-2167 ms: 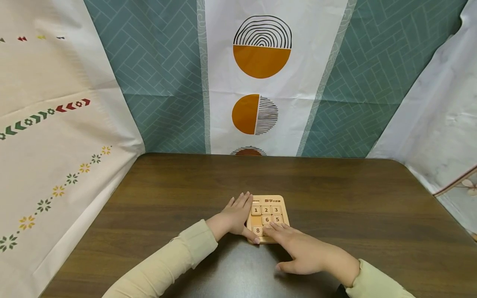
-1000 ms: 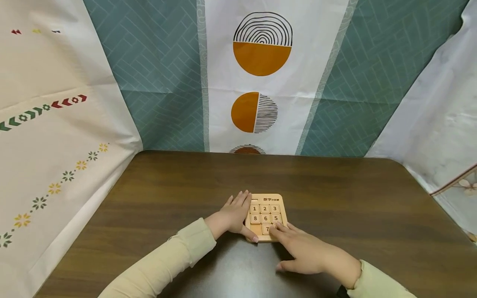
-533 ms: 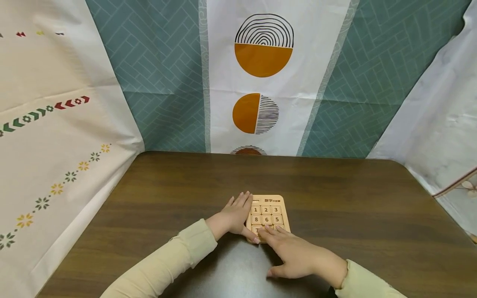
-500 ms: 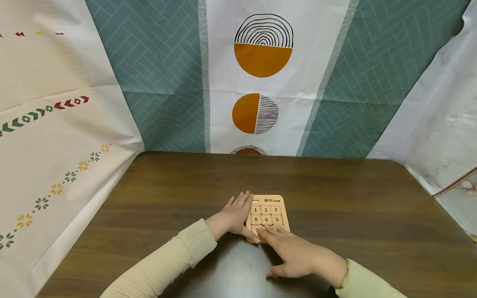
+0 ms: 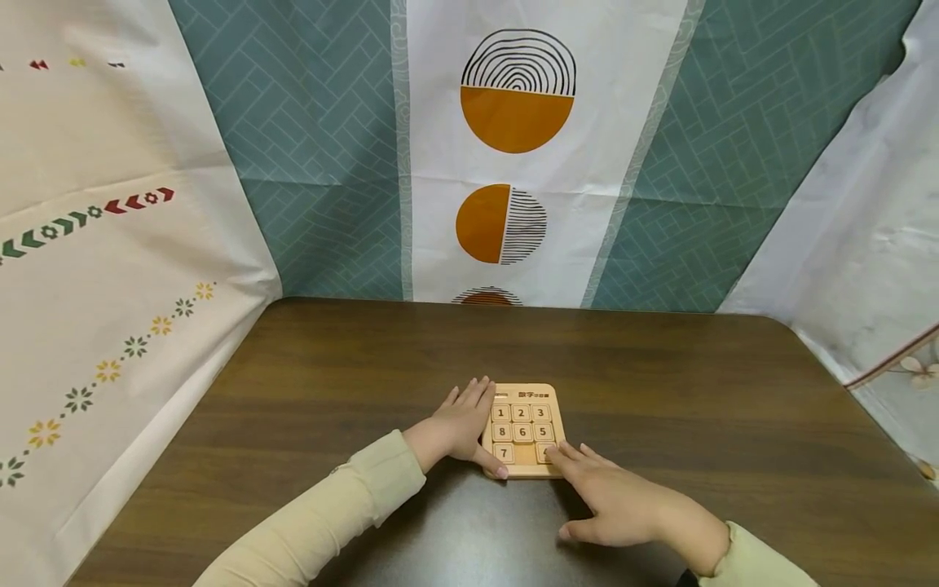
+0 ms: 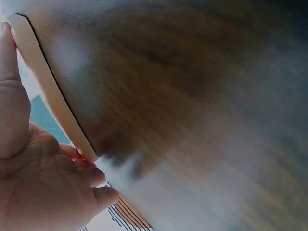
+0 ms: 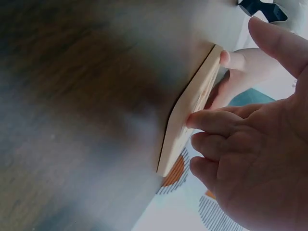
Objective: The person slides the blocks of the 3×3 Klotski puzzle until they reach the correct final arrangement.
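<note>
A wooden number sliding puzzle (image 5: 524, 471) lies on the table, its tiles in rows 1 2 3, 8 6 5 and 7, gap, then the 4 tile (image 5: 543, 451), partly under a fingertip. My left hand (image 5: 458, 428) rests along the puzzle's left side, fingers stretched forward and thumb at the near left corner. In the left wrist view that thumb (image 6: 7, 53) lies against one end of the board's edge. My right hand (image 5: 623, 497) reaches in from the right, a straight fingertip on the 4 tile, thumb spread away. The right wrist view shows the finger (image 7: 207, 120) touching the board's top.
The dark brown wooden table (image 5: 352, 359) spreads around the puzzle. Behind it hangs a teal and white patterned cloth (image 5: 506, 171). Light fabric sheets (image 5: 125, 269) flank the left side, and a pale curtain (image 5: 858, 244) the right.
Over the last two seconds, the 8 tile slid up and the 7 tile slid left. The gap now sits bottom middle. My right hand has since shifted right to the 4 tile; my left stays put.
</note>
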`<state>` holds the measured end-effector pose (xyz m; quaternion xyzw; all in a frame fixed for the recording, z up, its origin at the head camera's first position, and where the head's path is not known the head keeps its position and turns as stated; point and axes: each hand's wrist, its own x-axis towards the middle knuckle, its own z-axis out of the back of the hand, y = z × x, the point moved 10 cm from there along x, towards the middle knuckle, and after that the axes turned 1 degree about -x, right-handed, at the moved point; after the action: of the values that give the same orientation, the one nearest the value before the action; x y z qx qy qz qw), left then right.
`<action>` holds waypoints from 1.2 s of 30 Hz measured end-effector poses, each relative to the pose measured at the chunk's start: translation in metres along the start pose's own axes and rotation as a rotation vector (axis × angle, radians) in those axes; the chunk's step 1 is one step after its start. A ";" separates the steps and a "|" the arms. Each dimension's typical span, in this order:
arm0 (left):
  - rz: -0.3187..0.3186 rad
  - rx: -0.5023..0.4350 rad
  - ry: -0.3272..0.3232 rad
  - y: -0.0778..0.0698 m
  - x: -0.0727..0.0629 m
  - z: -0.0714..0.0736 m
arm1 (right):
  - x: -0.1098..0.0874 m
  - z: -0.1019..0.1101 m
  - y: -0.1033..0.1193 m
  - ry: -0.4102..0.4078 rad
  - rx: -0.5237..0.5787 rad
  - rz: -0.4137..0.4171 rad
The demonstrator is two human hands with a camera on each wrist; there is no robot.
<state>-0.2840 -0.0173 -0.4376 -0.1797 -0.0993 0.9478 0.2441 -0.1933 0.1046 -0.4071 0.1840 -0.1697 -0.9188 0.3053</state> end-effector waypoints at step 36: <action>0.001 0.016 0.002 0.001 0.002 -0.003 | 0.006 -0.002 -0.006 -0.039 -0.029 0.000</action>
<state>-0.2849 -0.0169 -0.4407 -0.1786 -0.0913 0.9486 0.2450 -0.2001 0.1046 -0.4129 0.1618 -0.1623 -0.9245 0.3045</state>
